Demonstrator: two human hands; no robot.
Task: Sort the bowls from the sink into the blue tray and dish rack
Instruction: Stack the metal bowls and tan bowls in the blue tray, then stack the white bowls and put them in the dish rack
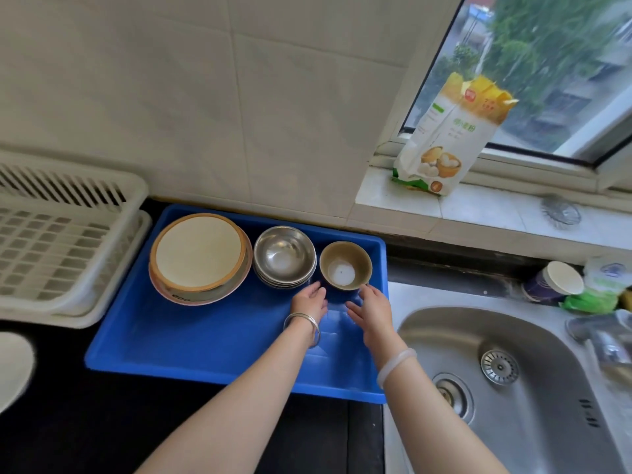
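Seen from the head camera, both forearms reach forward over the blue tray (205,340). The left hand (309,301) and the right hand (371,311) lie on either side of the near edge of a small brown bowl (345,265), which stands upright in the tray's far right corner. The fingers of both hands are loosely extended towards the bowl and neither hand holds anything. Their tips are at the bowl's base, but I cannot tell whether they touch it. The left wrist wears a silver bangle (302,325) and the right a pale bangle (396,366).

Just beyond the left hand, beside the brown bowl, stands a nested stack of steel bowls (284,256). Further left in the tray is a stack of wide cream bowls (200,254). Well to the left of the left hand, outside the tray, stands the white dish rack (61,241).

To the right of the right forearm is the steel sink (533,419), with its drain strainer (499,367) showing. Far beyond the right hand, a flour bag (451,131) stands on the window sill (478,210). A lidded purple cup (550,283) lies on its side behind the sink.
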